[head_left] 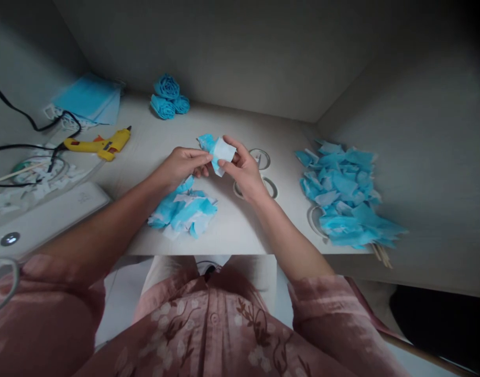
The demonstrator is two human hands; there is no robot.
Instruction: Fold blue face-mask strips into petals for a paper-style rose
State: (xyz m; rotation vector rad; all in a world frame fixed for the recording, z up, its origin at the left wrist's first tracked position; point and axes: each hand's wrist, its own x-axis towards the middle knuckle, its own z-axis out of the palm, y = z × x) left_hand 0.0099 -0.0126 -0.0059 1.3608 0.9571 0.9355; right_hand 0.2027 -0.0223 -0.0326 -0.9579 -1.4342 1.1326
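Two tight grips (181, 166) (246, 173) on blue scrap (221, 151)

Worktop (240, 230), pale, set in a grey-walled corner.

- Far left: a stack of blue sheets (88, 99), with a yellow glue gun (100, 145) lying just in front.
- Black cables (28, 149) cross the left edge, above a flat white device (47, 214).
- Rear centre: three blue rolled rosettes (168, 97), touching.
- Right: a large heap of blue cut pieces (344, 193), with wooden sticks (381, 255) protruding beneath.
- Near front edge: a smaller blue-and-white heap (183, 209).
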